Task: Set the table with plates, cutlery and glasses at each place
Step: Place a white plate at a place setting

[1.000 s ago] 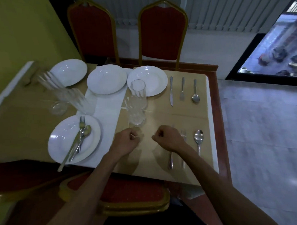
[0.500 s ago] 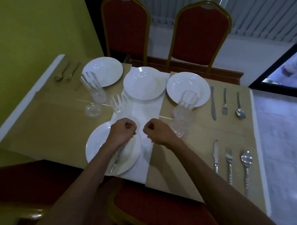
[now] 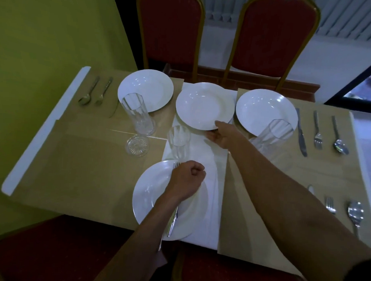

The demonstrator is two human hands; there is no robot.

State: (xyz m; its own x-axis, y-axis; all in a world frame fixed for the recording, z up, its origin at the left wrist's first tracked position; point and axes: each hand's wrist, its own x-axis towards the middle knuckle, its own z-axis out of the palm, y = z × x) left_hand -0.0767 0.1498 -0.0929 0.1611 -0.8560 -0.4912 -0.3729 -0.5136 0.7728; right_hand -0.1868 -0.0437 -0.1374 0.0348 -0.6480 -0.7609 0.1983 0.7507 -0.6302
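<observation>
Right hand [image 3: 220,135]: formerly fisted; fingers [image 3: 212,137] now pinch round white ceramic centre plate [image 3: 202,103] by its rim, relocation likely. Left hand [image 3: 187,180]: fisted, empty.

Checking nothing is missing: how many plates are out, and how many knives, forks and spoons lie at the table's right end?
Plates: 4
Knives: 2, one mostly behind the right forearm
Forks: 2
Spoons: 2
Total: 10
</observation>
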